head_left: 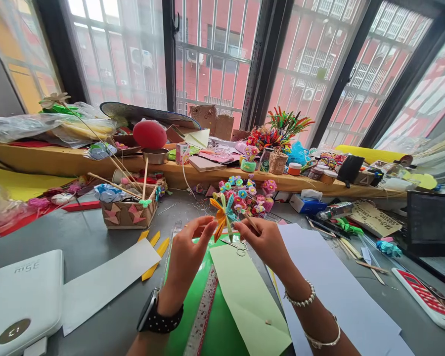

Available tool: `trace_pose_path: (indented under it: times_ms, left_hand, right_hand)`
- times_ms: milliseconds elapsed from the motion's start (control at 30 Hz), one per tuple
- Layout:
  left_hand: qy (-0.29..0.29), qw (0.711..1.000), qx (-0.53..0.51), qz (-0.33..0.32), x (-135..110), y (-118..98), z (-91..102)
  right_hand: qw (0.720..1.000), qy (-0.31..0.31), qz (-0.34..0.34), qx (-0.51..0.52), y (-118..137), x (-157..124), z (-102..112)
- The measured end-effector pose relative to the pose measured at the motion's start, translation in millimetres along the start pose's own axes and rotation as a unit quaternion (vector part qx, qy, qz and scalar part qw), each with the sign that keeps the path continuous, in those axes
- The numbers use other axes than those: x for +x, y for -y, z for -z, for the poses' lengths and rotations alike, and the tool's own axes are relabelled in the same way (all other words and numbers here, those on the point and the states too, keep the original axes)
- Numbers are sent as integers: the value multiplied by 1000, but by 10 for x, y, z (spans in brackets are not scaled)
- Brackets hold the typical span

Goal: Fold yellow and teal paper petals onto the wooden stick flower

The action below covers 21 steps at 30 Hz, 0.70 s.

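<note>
A folded orange and teal paper flower (223,216) on a thin stick is held up between both hands above the table. My left hand (187,257), with a black watch on the wrist, pinches the flower's left petals with fingertips together. My right hand (264,241), with bracelets on the wrist, grips the stick just right of the flower. Below the hands lie a pale green paper strip (249,301), a green cutting mat (211,326), a metal ruler (202,316) and small scissors (239,247).
A cardboard basket (129,212) with sticks stands at the left, yellow paper pieces (155,247) beside it. White sheets (330,287) lie right, a white device (20,296) front left. A cluster of paper flowers (244,193) and a cluttered wooden shelf (77,160) stand behind.
</note>
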State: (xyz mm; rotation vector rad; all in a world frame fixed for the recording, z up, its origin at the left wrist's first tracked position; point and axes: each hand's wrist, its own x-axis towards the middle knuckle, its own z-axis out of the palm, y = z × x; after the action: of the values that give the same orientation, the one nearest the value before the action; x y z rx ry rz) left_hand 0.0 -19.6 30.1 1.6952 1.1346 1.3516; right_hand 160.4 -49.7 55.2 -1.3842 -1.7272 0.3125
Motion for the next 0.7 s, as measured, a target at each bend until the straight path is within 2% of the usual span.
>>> trace_pose_path:
  times_ms: [67, 167, 233, 300, 400, 500, 600, 700]
  left_hand:
    - [-45, 989, 94, -106, -33, -2, -22]
    - [-27, 949, 193, -248, -66, 21, -68]
    - [-22, 924, 244, -294, -65, 45, -86]
    - [-33, 911, 277, -304, -50, 59, -80]
    - [-31, 911, 289, -292, -28, 46, -37]
    - [39, 934, 231, -269, -26, 11, -2]
    - [112, 957, 155, -216, -41, -14, -8]
    - [137, 964, 140, -182, -53, -26, -33]
  right_hand:
    - [1000, -6, -8, -4, -26, 7, -22]
    - [1000, -7, -18, -10, -57, 15, -49]
    - [1000, -6, -24, -14, -67, 21, -60]
    - [999, -2, -28, -19, -68, 25, -57]
    - [999, 22, -31, -22, -63, 28, -20]
    - [997, 75, -34, -9, -69, 29, 40]
    - [992, 121, -40, 4, -85, 30, 83]
    - [989, 139, -46, 13, -98, 33, 86]
